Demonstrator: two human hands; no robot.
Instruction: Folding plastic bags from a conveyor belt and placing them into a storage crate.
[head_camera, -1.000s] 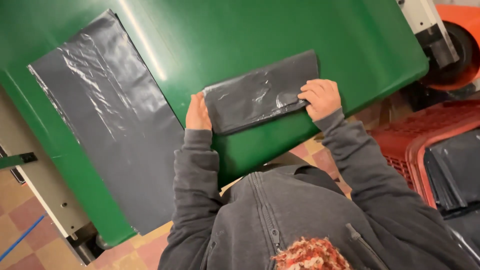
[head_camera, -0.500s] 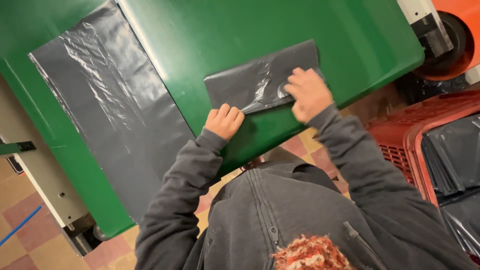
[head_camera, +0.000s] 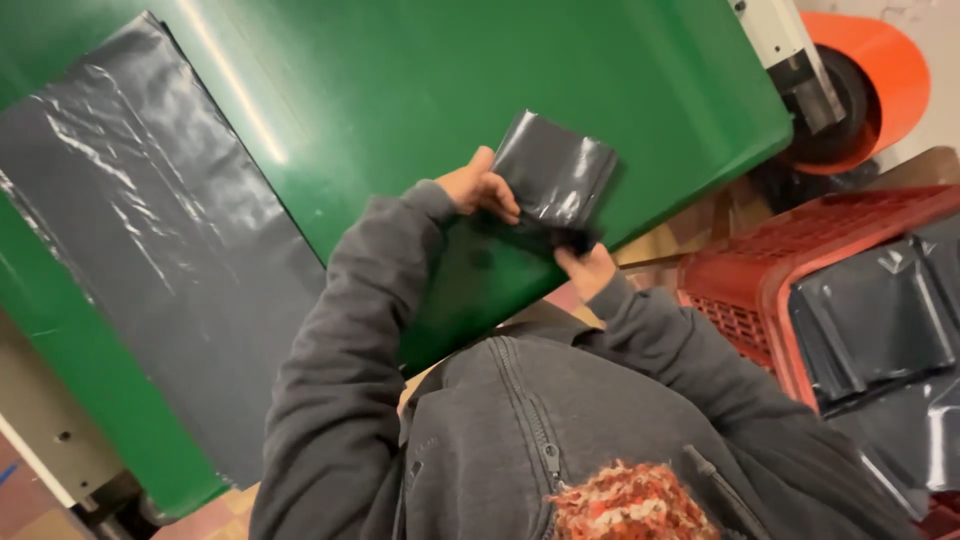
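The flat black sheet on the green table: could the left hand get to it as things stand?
Probably yes. The flat black sheet lies uncovered on the green table, nothing between, but the left hand is occupied, gripping the folded black bag.

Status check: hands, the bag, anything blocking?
Left hand and right hand both gripping folded black plastic bag, lifted off green table. Nothing blocking.

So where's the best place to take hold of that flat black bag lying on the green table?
Probably the flat black bag is best gripped at its near short edge, by the table's front rim, coming from the person's side. It lies flat and smooth on the green table, so only an edge offers a pinch. Both hands are busy: the left hand and right hand hold the folded bag.
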